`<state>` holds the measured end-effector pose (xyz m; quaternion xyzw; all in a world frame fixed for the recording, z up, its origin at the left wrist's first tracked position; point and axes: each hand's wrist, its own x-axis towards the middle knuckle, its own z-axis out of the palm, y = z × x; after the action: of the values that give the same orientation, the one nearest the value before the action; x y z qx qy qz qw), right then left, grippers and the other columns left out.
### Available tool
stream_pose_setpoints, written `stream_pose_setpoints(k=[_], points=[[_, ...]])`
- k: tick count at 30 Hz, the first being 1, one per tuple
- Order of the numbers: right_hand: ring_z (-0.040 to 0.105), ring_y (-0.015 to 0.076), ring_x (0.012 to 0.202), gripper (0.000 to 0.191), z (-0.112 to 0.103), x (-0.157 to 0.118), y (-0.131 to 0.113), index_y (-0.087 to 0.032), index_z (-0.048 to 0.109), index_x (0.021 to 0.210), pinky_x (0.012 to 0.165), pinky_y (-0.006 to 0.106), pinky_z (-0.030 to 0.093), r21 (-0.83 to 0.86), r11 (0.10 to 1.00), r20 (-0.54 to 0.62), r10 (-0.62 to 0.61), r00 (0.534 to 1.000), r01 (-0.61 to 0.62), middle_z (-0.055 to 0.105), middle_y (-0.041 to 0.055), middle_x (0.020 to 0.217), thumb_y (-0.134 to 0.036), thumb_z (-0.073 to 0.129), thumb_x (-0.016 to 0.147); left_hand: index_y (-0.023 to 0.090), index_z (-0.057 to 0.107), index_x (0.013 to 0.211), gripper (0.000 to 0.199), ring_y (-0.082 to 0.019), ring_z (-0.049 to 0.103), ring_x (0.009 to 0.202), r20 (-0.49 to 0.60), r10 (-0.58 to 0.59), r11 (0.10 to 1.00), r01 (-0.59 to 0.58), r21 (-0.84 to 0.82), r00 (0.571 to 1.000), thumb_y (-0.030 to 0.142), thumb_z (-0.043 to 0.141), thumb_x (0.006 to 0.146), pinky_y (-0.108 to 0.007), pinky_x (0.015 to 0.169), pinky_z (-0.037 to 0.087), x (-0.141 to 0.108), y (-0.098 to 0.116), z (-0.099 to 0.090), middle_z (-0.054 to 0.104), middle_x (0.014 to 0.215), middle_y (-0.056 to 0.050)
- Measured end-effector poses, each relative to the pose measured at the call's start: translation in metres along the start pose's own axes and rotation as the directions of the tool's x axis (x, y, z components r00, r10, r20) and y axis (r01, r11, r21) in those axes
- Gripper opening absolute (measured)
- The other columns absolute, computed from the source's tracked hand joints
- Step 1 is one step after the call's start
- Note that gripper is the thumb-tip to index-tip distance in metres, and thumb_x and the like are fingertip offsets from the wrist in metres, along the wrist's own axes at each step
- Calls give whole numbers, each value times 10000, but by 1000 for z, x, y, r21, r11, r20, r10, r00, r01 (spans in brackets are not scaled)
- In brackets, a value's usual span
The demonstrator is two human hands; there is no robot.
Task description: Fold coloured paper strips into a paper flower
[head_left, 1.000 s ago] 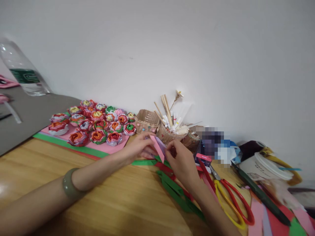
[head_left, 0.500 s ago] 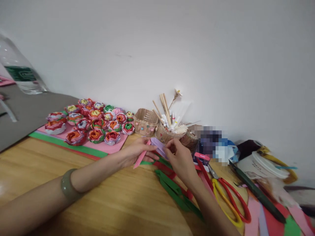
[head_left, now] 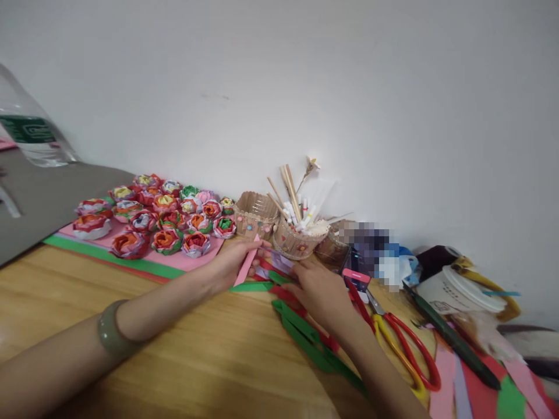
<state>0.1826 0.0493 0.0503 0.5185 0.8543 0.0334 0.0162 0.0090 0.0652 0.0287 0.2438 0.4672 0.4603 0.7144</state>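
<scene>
Paper strips seem to be at the handling and sorting stage: a folded pink strip (head_left: 246, 265) is pinched upright between thumb and fingers of the left hand (head_left: 231, 265), while the right hand (head_left: 321, 294) is lowered, fingers bent, by purple paper (head_left: 282, 262) lying between the two; whether anything is pinched there cannot be told. A light fingertip touch appears to be called for, so that single layers are parted. The right hand's reach is crowded by tangled green strips (head_left: 301, 337) just below it, with scissors (head_left: 430, 364) farther right. Paper flowers (head_left: 166, 240) are ranged left of the pink strip, and a decorated basket (head_left: 297, 247) is set just beyond both hands.
</scene>
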Motion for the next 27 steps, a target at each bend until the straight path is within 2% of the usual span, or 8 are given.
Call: stream_pose_setpoints(k=[5, 9, 11, 13, 15, 17, 21, 27], points=[[634, 230, 731, 105, 4, 2, 5, -210, 682, 779, 542, 267, 384, 95, 995, 33, 16, 999, -20, 694, 84, 822, -205, 577, 775, 166, 634, 948, 253, -45, 445, 402, 96, 45, 997, -38, -73, 994, 354, 501, 844, -133, 333, 302, 0, -2, 0, 582, 651, -10], [611, 196, 747, 211, -2, 3, 7, -221, 686, 752, 625, 277, 405, 432, 902, -92, 51, 994, -6, 676, 57, 808, -208, 488, 824, 133, 627, 900, 260, -42, 431, 397, 130, 12, 978, 16, -210, 991, 305, 433, 886, -135, 339, 307, -1, -3, 2, 544, 616, -3], [595, 179, 749, 196, -4, 4, 5, -205, 676, 781, 663, 279, 415, 670, 742, -131, 85, 988, 25, 657, 44, 801, -234, 486, 822, 125, 619, 858, 271, -51, 469, 430, 108, 6, 964, 23, -265, 994, 267, 392, 905, -145, 384, 361, -2, -5, 4, 541, 612, -1], [587, 168, 730, 173, -3, 4, -1, -179, 650, 805, 660, 272, 424, 882, 472, -77, 147, 986, -1, 644, 34, 778, -284, 513, 800, 140, 607, 825, 275, -75, 542, 521, 103, 30, 949, 4, -314, 994, 253, 371, 913, -177, 500, 448, -4, -9, 7, 569, 653, -8], [578, 151, 676, 188, 0, 4, -9, -159, 615, 789, 615, 253, 421, 980, 186, 34, 189, 981, -70, 634, 22, 729, -333, 549, 765, 161, 600, 817, 263, -107, 584, 608, 157, 86, 934, -24, -357, 984, 283, 385, 908, -227, 599, 486, -6, -15, 9, 597, 700, -16], [534, 123, 596, 199, 4, 5, -18, -150, 588, 730, 549, 225, 389, 992, 65, 91, 213, 973, -107, 596, -2, 653, -349, 586, 720, 184, 605, 869, 230, -119, 585, 621, 225, 141, 922, -45, -383, 964, 321, 422, 892, -238, 609, 484, -9, -20, 12, 595, 696, -9], [418, 88, 493, 224, 12, 4, -30, -162, 526, 625, 459, 203, 316, 993, 68, 69, 304, 950, -94, 493, -40, 561, -363, 593, 698, 196, 593, 1006, 237, -128, 605, 739, 259, 211, 897, -81, -435, 943, 318, 424, 893, -242, 701, 486, -17, -26, 21, 623, 817, -33], [475, 119, 580, 224, 19, 3, -37, -180, 510, 643, 514, 219, 373, 982, 190, -34, 273, 961, -19, 532, -14, 635, -366, 521, 768, 233, 576, 1084, 297, -153, 614, 858, 235, 211, 882, -81, -464, 949, 343, 360, 913, -291, 797, 483, -28, -22, 30, 631, 991, -57]])
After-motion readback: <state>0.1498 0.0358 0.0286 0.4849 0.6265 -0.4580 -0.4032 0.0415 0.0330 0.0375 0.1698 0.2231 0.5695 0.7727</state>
